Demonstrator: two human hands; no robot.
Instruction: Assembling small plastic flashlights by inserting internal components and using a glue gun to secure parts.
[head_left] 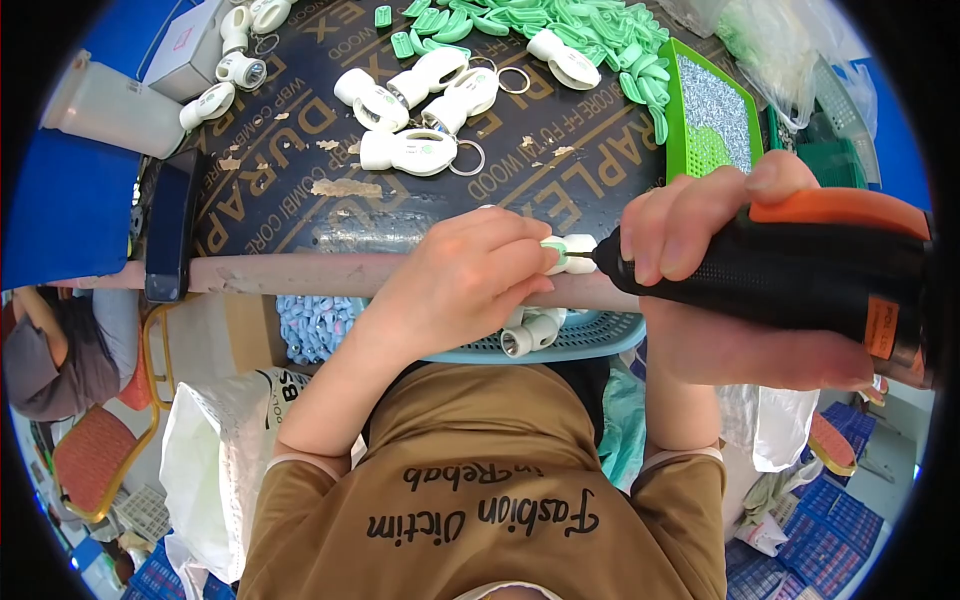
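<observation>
My left hand [455,270] pinches a small white flashlight body [578,252] with a green insert at the table's front edge. My right hand [685,225] is wrapped around a black and orange electric screwdriver [800,270]. Its thin bit points left and meets the white and green piece; whether a screw sits at the tip is hidden. Beyond my hands lie several white keychain flashlights [415,152], some with metal split rings [514,80]. Another white flashlight [532,335] rests below the edge in a blue-grey basket [600,342].
Green plastic pieces [590,35] are heaped at the back. A bright green tray [676,120] of small silvery parts stands at right. A dark phone [172,225], a white tub [115,105] and a white box [185,45] are at left. Light-blue pieces [315,328] sit below the table edge.
</observation>
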